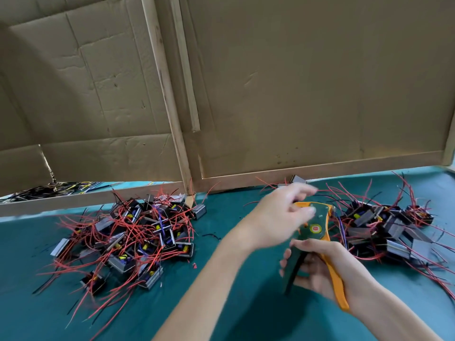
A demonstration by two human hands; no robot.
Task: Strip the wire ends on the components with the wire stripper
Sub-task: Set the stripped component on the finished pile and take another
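While right hand (317,267) grips wire stripper (317,225), left hand (275,217) blurred, fingers loosely spread over it.

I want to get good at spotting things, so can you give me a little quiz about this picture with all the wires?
1. True or false: the right hand grips the handles of the wire stripper.
2. Most wires in the left pile of components are: A blue, B red, C white.
3. Fill the gap: counting the right pile too, ___ piles of components lie on the green table.
Key: 1 true; 2 B; 3 two.
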